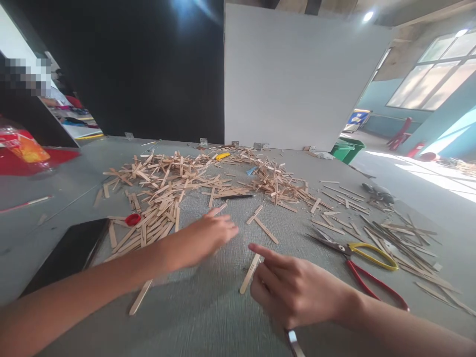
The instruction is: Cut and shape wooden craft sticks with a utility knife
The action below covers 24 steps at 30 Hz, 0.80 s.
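My left hand (210, 235) reaches forward over the grey mat, fingers stretched out and a little blurred, holding nothing, near the edge of a big heap of flat wooden sticks (167, 188). My right hand (293, 290) lies nearer to me with its index finger pointing left and the other fingers curled under; its fingertip touches a single wooden stick (249, 273) lying on the mat. Two more loose sticks (262, 223) lie just beyond the hands.
Scissors with red and yellow handles (366, 260) lie to the right, beside thin stick offcuts (401, 238). A black pen (238, 197), a red cap (133, 219), a dark phone (67, 253) at left and a white board (297, 74) behind.
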Each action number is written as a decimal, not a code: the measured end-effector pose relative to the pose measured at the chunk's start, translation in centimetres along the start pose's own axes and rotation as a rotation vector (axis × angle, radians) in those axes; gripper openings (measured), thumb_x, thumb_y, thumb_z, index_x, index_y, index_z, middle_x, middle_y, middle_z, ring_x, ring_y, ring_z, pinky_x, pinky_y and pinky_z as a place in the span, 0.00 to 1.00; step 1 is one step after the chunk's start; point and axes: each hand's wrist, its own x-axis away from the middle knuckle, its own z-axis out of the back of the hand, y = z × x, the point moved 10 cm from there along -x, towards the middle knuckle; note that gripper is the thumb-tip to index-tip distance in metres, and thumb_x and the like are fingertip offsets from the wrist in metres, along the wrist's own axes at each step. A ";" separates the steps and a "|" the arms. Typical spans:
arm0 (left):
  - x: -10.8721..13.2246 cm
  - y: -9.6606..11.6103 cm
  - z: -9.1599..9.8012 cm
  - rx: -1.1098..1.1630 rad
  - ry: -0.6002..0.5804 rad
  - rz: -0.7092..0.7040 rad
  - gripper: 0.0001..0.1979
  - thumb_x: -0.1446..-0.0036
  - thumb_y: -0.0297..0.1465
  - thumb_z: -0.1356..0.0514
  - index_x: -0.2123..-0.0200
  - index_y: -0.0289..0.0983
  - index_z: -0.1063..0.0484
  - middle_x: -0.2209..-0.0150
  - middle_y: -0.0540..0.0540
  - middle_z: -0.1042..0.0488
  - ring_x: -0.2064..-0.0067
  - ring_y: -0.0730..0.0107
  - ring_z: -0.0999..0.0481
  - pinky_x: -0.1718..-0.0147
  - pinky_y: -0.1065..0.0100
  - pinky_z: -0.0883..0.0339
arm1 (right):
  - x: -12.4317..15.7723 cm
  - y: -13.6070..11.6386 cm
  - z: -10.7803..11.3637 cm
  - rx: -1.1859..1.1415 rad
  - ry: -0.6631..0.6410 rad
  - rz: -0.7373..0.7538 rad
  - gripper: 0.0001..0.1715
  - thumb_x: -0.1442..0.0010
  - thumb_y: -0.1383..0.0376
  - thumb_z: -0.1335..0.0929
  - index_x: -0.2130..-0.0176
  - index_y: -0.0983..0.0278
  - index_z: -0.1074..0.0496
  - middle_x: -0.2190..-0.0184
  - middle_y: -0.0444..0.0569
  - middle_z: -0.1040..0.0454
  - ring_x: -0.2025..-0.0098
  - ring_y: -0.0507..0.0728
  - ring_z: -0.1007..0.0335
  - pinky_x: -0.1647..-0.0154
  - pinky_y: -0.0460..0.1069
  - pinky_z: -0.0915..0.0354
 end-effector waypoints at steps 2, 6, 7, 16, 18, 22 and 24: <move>-0.3 -1.3 0.4 -0.049 0.023 0.050 0.26 0.40 0.14 0.47 0.42 0.32 0.22 0.43 0.34 0.19 0.39 0.46 0.22 0.36 0.42 0.36 | -0.2 0.5 0.5 0.022 0.001 -0.012 0.15 0.37 0.76 0.35 0.70 0.63 0.25 0.78 0.42 0.29 0.77 0.54 0.40 0.28 0.62 0.39; -0.4 0.8 1.5 0.239 0.040 0.075 0.25 0.27 0.22 0.51 0.31 0.38 0.32 0.34 0.40 0.25 0.34 0.58 0.26 0.35 0.54 0.34 | 0.0 -0.3 0.2 -0.007 -0.006 0.021 0.15 0.36 0.76 0.35 0.70 0.63 0.24 0.79 0.41 0.32 0.77 0.54 0.41 0.34 0.60 0.33; -0.4 2.1 1.5 0.374 0.014 0.037 0.23 0.24 0.26 0.49 0.30 0.40 0.32 0.34 0.41 0.25 0.35 0.60 0.25 0.36 0.57 0.33 | 0.1 -0.4 0.1 -0.025 -0.004 0.016 0.14 0.36 0.75 0.35 0.69 0.63 0.25 0.79 0.41 0.32 0.77 0.54 0.40 0.41 0.57 0.28; -0.4 -1.1 0.2 0.230 0.006 0.106 0.22 0.29 0.34 0.39 0.79 0.39 0.25 0.81 0.50 0.28 0.70 0.64 0.25 0.56 0.61 0.32 | -0.4 -1.0 0.5 -0.057 -0.026 0.026 0.12 0.36 0.71 0.34 0.69 0.63 0.24 0.77 0.42 0.32 0.77 0.55 0.41 0.31 0.62 0.37; -0.5 -1.9 0.7 0.224 0.061 0.152 0.24 0.27 0.34 0.44 0.77 0.38 0.25 0.80 0.49 0.29 0.70 0.63 0.25 0.56 0.60 0.33 | -0.4 -0.9 0.6 -0.050 -0.031 0.029 0.12 0.35 0.72 0.35 0.69 0.63 0.25 0.77 0.42 0.32 0.76 0.55 0.41 0.30 0.63 0.38; -0.6 -0.1 0.4 0.537 -0.040 0.211 0.19 0.24 0.41 0.46 0.56 0.36 0.18 0.67 0.45 0.17 0.64 0.64 0.18 0.63 0.67 0.30 | -0.3 -1.0 0.5 -0.052 -0.026 0.033 0.14 0.35 0.73 0.36 0.68 0.63 0.24 0.78 0.42 0.33 0.76 0.56 0.39 0.33 0.61 0.35; -0.5 1.4 -0.1 0.760 -0.130 0.226 0.18 0.28 0.44 0.39 0.59 0.36 0.18 0.68 0.45 0.16 0.64 0.65 0.17 0.64 0.69 0.29 | -0.2 -1.1 0.6 -0.069 -0.010 0.031 0.15 0.34 0.73 0.36 0.68 0.64 0.23 0.78 0.42 0.33 0.76 0.55 0.39 0.36 0.57 0.33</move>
